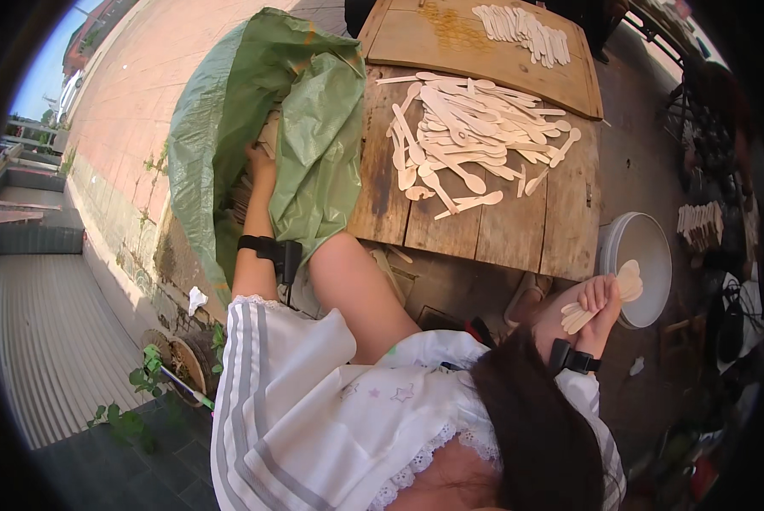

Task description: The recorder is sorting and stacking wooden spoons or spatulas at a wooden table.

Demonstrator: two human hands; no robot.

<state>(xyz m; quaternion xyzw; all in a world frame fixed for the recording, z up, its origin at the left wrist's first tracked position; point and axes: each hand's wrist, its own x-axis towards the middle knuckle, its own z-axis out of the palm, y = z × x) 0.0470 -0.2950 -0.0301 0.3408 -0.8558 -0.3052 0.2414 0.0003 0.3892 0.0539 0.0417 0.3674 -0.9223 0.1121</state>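
My left hand (261, 162) is inside a large green woven sack (318, 145), beside pale wooden pieces. Its fingers are curled, and the sack's folds partly hide what they grip. Off to the right, my right hand (599, 308) is closed round a small bundle of wooden spoons (629, 281); their rounded heads stick out on one side and their handle ends on the other. A loose heap of wooden spoons (467, 128) covers much of the wooden table (514, 226) in front of me.
A wooden board (407, 43) at the table's far end carries a row of wooden spoons (526, 34). Right of the table stands a white bucket (654, 264). More pale spoons (699, 223) lie farther right. Green plants (126, 422) grow at the lower left.
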